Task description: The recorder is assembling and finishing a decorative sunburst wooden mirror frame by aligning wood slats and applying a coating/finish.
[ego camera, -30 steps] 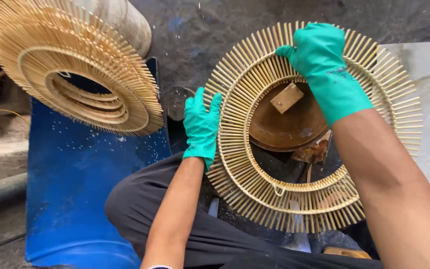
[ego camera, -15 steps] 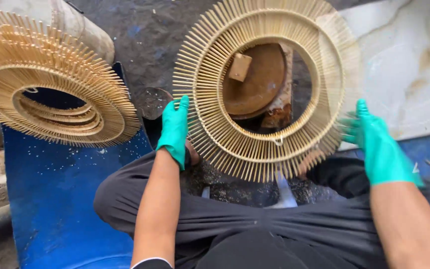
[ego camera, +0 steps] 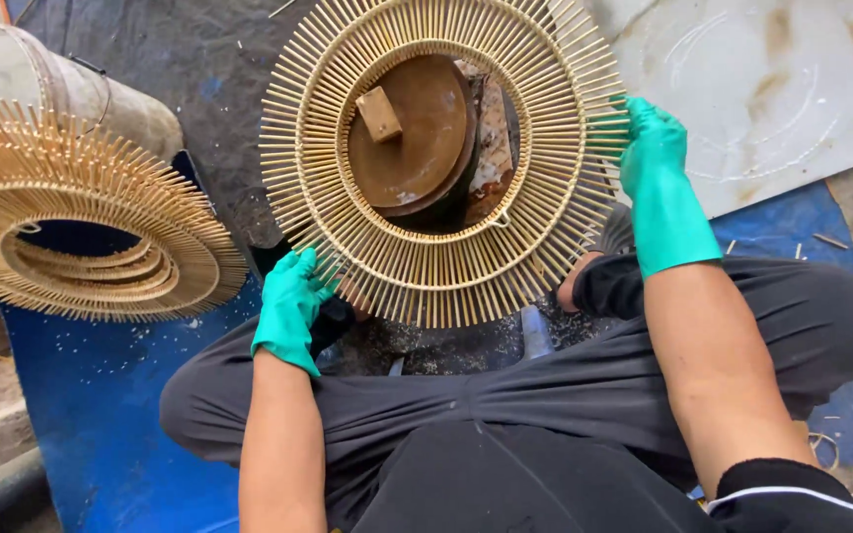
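A round frame of thin bamboo sticks [ego camera: 446, 266], with two rings and sticks fanning outward, lies over a rusty brown metal disc [ego camera: 417, 138] with a small wooden block [ego camera: 379, 114] on it. My left hand [ego camera: 293, 306], in a green glove, grips the frame's lower left rim. My right hand [ego camera: 656, 183], also gloved in green, holds the right rim. I sit cross-legged in dark trousers behind the frame.
A stack of several finished bamboo frames [ego camera: 81, 237] sits at the left on a blue tarp [ego camera: 101, 415]. A grey metal cylinder [ego camera: 61, 84] lies behind the stack. A pale stained board [ego camera: 762, 89] lies at the upper right. The ground is dark and littered with stick scraps.
My right hand came down from the frame's top, off it, then back onto its right rim. The frame has shifted left and upward in view. My left hand stays on the lower left rim.
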